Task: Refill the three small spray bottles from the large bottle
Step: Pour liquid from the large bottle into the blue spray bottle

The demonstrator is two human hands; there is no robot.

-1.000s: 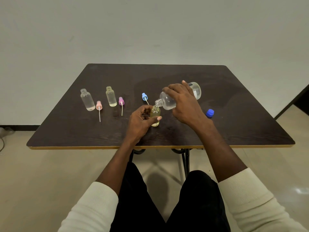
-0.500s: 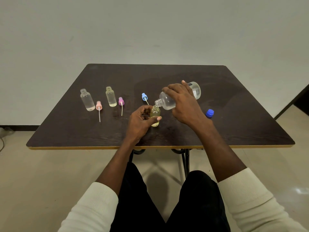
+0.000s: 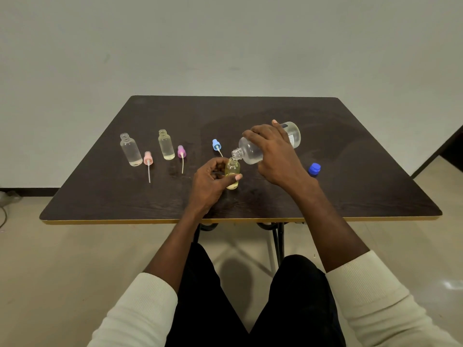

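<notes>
On the dark table (image 3: 350, 196) stood three small bottles (image 3: 232, 175), one large bottle (image 3: 253, 151), three loose spray tops (image 3: 181, 152) and one blue cap (image 3: 314, 169). Two hands (image 3: 213, 181) were over it.

The light is soft, even and rather dim, apparently from overhead, with a cool greenish-grey cast on the wall (image 3: 225, 46). The dark table (image 3: 350, 171) shows a faint broad sheen beyond the right hand (image 3: 278, 156) and little else in the way of glare. A small bright reflection lies on the floor (image 3: 451, 284) well to the right of that hand and nearer the camera. Diffuse shadows of the table's legs spread on the floor below the left hand (image 3: 213, 181). Focus is sharp at the hands; no motion blur shows. The wide lens bows the table's edges and stretches the sleeves (image 3: 375, 296) at the bottom corners.
</notes>
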